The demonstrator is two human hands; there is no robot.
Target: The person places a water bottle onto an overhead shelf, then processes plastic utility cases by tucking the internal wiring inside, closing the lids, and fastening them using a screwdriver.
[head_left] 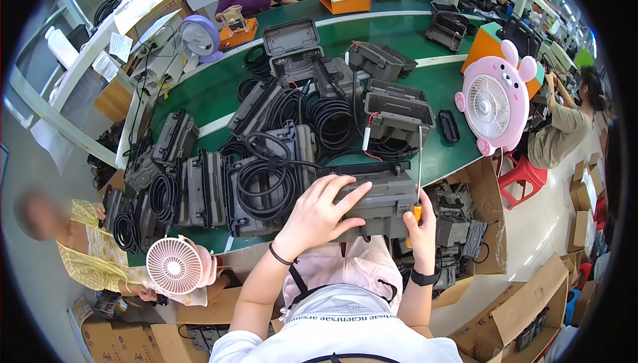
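Note:
My left hand (325, 211) lies over a dark grey plastic case (379, 193) at the table's front edge, fingers spread across its top and thumb on its near side, holding it. In my right hand (423, 225), beside the case's right end, is a screwdriver (417, 213) with a yellow-orange handle. Its long metal shaft points away from me. Just behind the case stands an open grey case (399, 114) with a red-and-white wire lead (366, 138). Left of my hands, a coil of black corrugated cable (266, 187) rests on more cases.
Several cases and coiled cables crowd the green table (438, 90). A pink fan (488, 104) stands right, a smaller pink fan (174, 265) front left. A carton of cases (488, 243) sits below right. Co-workers are left (90, 243), right (565, 127) and across the table.

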